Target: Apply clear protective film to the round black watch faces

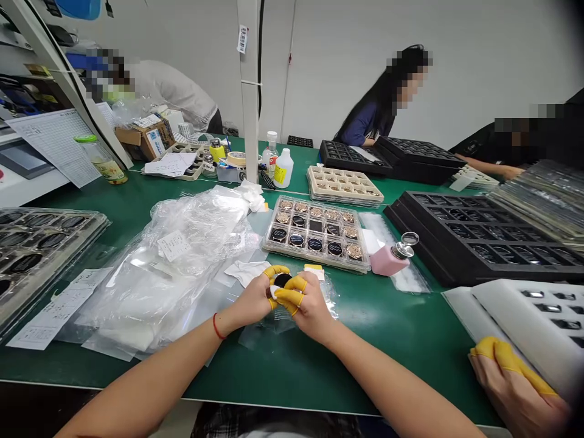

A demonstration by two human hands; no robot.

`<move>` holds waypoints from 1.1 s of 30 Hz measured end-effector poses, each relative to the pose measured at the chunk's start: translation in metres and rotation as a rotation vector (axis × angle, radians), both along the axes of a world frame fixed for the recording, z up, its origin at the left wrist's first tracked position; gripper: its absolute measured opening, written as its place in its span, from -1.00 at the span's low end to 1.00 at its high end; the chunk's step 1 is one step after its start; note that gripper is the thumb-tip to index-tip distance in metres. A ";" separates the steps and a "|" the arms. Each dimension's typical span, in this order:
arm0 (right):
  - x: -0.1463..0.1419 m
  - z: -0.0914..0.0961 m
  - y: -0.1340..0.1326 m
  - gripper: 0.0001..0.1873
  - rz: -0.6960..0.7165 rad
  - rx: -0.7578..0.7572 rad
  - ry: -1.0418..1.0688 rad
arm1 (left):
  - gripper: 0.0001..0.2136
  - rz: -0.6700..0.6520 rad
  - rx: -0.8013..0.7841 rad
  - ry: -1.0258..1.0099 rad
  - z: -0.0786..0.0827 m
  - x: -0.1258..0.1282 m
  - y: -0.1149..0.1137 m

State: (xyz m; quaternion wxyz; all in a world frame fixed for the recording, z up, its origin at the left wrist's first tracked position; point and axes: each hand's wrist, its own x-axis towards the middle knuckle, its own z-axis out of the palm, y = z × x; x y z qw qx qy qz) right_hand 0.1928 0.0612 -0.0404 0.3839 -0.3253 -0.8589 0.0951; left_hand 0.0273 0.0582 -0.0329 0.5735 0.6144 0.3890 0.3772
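My left hand (255,297) and my right hand (309,306) meet over the green table (387,340), both with yellow finger cots on the fingertips. Together they pinch a small round black part (282,280) with a bit of white cloth beneath it. A red string circles my left wrist. Just beyond my hands lies a clear tray (317,233) of round black and gold parts. A white wipe (246,271) rests left of my hands.
A pile of clear plastic bags (177,267) lies to the left, a pink dispenser bottle (391,255) to the right. Black trays (479,237) fill the right side. Another person's yellow-cotted hand (515,383) rests on a white foam tray (538,316). Co-workers sit across.
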 end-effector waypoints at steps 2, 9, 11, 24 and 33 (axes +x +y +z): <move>-0.006 -0.003 0.000 -0.80 -0.027 -0.012 -0.026 | -0.60 -0.010 0.031 0.023 0.000 0.001 0.000; 0.001 -0.003 0.015 -0.80 -0.159 -0.019 0.053 | -0.58 -0.031 -0.104 -0.102 -0.002 0.007 -0.005; 0.004 -0.002 0.016 -0.81 -0.187 -0.054 0.066 | -0.54 -0.011 -0.128 -0.123 -0.003 0.007 -0.005; 0.047 0.028 0.023 -0.50 -0.037 -0.724 0.128 | -0.47 0.171 -0.126 -0.258 0.011 -0.020 0.020; 0.031 0.020 0.022 -0.52 -0.089 -1.044 0.476 | -0.53 0.173 0.083 -0.048 0.007 -0.022 0.016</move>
